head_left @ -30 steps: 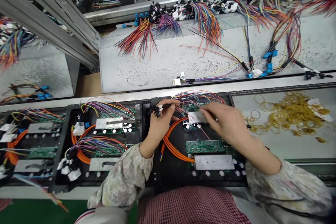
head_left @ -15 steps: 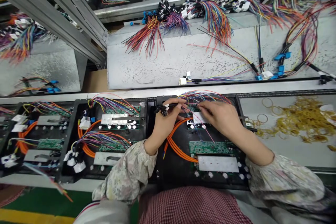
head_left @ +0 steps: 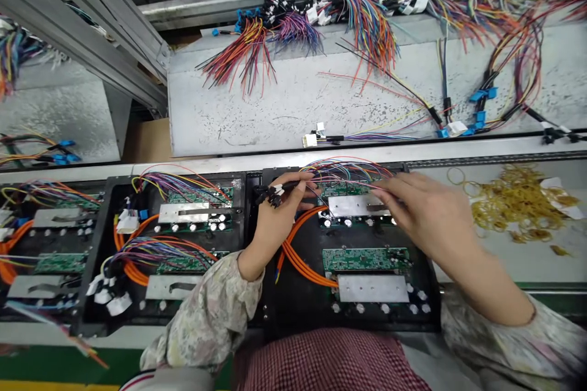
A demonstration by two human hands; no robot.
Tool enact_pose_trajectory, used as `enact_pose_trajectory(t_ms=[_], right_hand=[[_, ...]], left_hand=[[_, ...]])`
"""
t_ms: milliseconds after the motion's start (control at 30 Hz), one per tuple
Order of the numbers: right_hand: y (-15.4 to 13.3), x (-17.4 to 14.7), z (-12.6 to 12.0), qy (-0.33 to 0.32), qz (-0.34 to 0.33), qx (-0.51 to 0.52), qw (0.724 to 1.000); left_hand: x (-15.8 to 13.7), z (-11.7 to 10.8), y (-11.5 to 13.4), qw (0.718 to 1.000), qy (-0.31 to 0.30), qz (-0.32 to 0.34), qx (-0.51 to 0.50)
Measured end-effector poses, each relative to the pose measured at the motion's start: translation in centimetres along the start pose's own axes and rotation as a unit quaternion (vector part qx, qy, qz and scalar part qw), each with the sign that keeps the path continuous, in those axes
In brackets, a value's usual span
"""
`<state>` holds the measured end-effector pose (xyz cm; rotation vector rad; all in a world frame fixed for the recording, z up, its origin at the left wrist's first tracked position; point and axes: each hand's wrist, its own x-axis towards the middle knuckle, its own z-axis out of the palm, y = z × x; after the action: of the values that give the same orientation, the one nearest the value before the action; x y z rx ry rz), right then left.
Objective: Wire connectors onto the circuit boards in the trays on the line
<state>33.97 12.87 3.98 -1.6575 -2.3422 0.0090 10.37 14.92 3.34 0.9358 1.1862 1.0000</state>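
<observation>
My left hand [head_left: 280,217] is closed around a wire harness, whose black connectors with white labels [head_left: 274,194] stick out past the wrist side. From it, thin coloured wires [head_left: 339,181] run rightward to my right hand [head_left: 426,211], which pinches a few pinkish ones; its fingertips are partly hidden. Both hands hover over the upper circuit board of a black tray [head_left: 298,311]. That board carries a silver metal plate [head_left: 351,206]. Nearer to me in the same tray lies a second green board [head_left: 362,258] with its own plate [head_left: 373,288]. Orange cables [head_left: 288,250] curve along the left side.
Further trays [head_left: 98,256] with wired boards stand to the left. Yellow rubber bands [head_left: 523,201] are heaped at the right. Behind the rail, a sloped grey shelf [head_left: 257,116] bears bundles of coloured wires [head_left: 371,24] and a white connector [head_left: 310,140]. A metal post rises at the upper left.
My right hand has moved right, away from the left, and the pink wire that hung over the boards is now stretched sideways. The left hand keeps its hold. The view has shifted slightly.
</observation>
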Motion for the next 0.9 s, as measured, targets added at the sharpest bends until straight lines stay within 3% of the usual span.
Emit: enact_pose_trajectory(t_ms=[133,233,333,433,600,900], right_hand=[[1.1,0.9,-0.4,-0.039,-0.052,-0.001,0.998],[1.1,0.9,-0.5,-0.035,-0.029,-0.011,0.999],[1.0,1.0,0.1,-0.017,0.008,0.058,0.998],[1.0,1.1,1.3,-0.035,-0.003,0.111,0.993],[1.3,1.2,2.8,-0.077,-0.023,0.104,0.991],[1.5,1.5,3.0,-0.103,-0.037,0.067,0.992]], left_hand=[[0.0,-0.1,0.3,1.000,0.007,-0.001,0.012],[0.0,-0.1,0.4,1.000,0.012,-0.006,0.026],[0.1,0.0,0.7,0.999,0.018,-0.010,0.037],[0.1,0.1,0.9,0.999,0.019,-0.018,0.043],[0.1,0.0,0.9,0.998,0.021,-0.024,0.054],[0.2,0.0,0.8,0.998,0.023,-0.027,0.050]])
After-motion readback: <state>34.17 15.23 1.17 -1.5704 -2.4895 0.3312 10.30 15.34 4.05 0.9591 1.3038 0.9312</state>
